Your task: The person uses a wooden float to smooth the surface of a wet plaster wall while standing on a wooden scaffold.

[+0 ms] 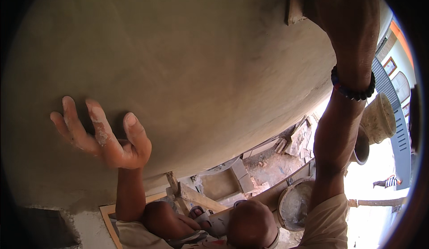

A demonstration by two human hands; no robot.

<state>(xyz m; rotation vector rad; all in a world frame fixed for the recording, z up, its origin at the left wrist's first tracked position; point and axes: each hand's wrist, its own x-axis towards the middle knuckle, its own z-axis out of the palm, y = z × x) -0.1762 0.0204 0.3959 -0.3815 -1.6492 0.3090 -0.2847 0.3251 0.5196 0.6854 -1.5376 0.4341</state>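
**Smooth grey-brown wall with two hands raised to it**

Against the wall point(187, 61), near the top edge of view, a wooden piece point(295, 7) sits just beside the right hand point(342, 12); whether that hand grips it I cannot tell, its fingers being hidden. A dark beaded bracelet point(353, 86) rings the wrist. Lower left, the left hand point(120, 144) holds nothing, fingers spread and smeared pale. Below lie wooden planks point(201, 197).

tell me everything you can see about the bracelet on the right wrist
The bracelet is one row of round, shiny black beads, with a touch of red toward its left. It loops around the raised right wrist, resting against the skin. Its far side is hidden; the bead material is unclear.
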